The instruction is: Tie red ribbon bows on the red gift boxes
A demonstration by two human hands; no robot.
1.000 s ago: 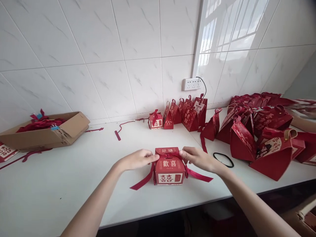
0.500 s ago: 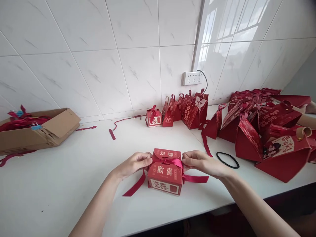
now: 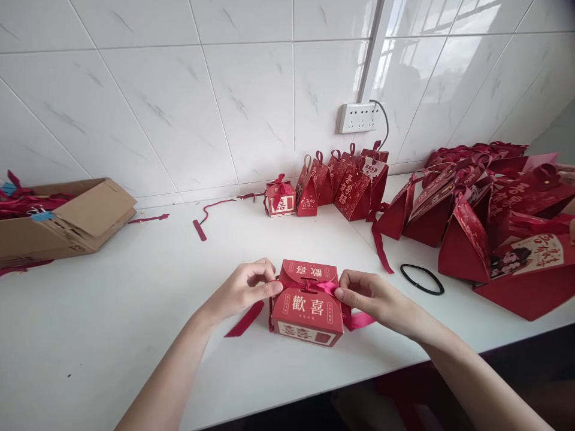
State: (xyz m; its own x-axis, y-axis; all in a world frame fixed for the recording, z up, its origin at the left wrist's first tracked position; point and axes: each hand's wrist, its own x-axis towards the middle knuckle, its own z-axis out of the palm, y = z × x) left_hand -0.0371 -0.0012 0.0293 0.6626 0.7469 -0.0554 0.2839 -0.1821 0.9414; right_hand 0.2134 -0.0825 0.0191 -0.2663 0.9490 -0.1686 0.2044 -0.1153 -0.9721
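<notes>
A red gift box (image 3: 308, 308) with pale Chinese characters sits on the white table in front of me. A shiny red ribbon (image 3: 326, 287) crosses its lid and is knotted near the middle slot. My left hand (image 3: 251, 287) pinches the ribbon at the box's left top edge, and a cut tail hangs below the fingers. On the other side, my right hand (image 3: 366, 296) has thumb and fingers closed on the ribbon's right part. Another tail shows under that hand, lying by the box's right side.
Behind the box stand a small bow-tied box (image 3: 281, 197) and several peaked red boxes (image 3: 354, 188). More red boxes (image 3: 465, 239) crowd the right, near a black elastic loop (image 3: 422, 279). A cardboard carton (image 3: 96, 215) is at left; a red tag (image 3: 200, 230) lies behind. A power strip (image 3: 359, 118) is on the wall.
The view has tilted down slightly. My right hand has shifted onto the lid's right edge, and the ribbon between my hands looks narrower. The box has turned slightly.
</notes>
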